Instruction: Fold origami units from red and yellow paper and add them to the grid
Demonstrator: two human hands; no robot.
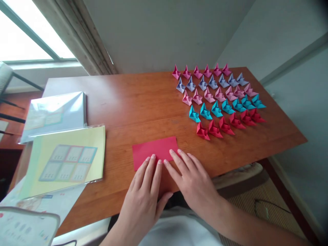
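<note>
taking the red sheet (153,147) as the middle of a clock, with twelve pointing away from the person, the left hand (142,191) comes in from about seven o'clock and the right hand (193,179) from about four. the red sheet lies flat on the wooden table (123,102), its long sides running roughly from nine to three. both hands are palm down with fingers stretched out and slightly spread, gripping nothing; the fingertips rest on the near part of the sheet, the two forefingers close together but apart near six o'clock. the left thumb sticks out toward the right hand, clear of the paper.

the step in hand looks like pressing or smoothing the near edge of the paper; whether the sheet is a single layer or already doubled, i cannot tell. any next fold would call for matching corners squarely, one hand steadying the paper while the other runs along the crease.

at about two o'clock stands a row of red folded shapes (226,127); beyond it come turquoise shapes (228,108), light pink shapes (209,95), lavender shapes (213,83) and, at one o'clock, dark pink shapes (207,72). a yellow booklet (96,160) lies at nine.
</note>
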